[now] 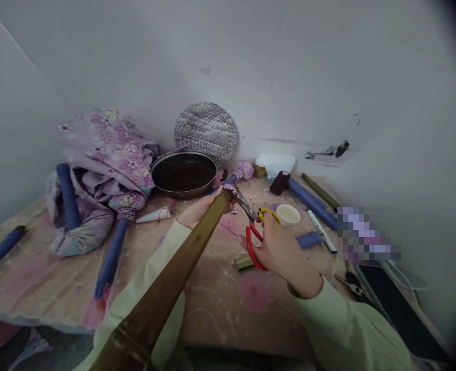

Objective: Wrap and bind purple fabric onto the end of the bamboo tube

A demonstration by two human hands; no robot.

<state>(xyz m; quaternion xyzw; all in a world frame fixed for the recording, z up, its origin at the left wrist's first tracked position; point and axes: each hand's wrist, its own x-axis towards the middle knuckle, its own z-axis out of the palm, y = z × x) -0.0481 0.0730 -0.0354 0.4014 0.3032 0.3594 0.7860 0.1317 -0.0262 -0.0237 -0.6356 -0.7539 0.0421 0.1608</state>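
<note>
Bamboo pole [176,273] slants from 7 o'clock up to frame centre. Dark pan [184,195] at 10 o'clock of pole tip. Left hand [197,208] holds pole near tip. Scissors [250,211], blades slightly parted, at tip's 4 o'clock; right hand [276,245] grips handles. White cup [289,223] further, towards 4 o'clock.

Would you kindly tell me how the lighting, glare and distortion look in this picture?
Head view: dim, greyish light, with small glints on the round silver quilted disc; same view: a black curved band darkens the right edge, mosaic blocks hide a patch nearby, and the brown-green bamboo pole looms large toward the bottom, likely from wide-angle stretch.
</note>
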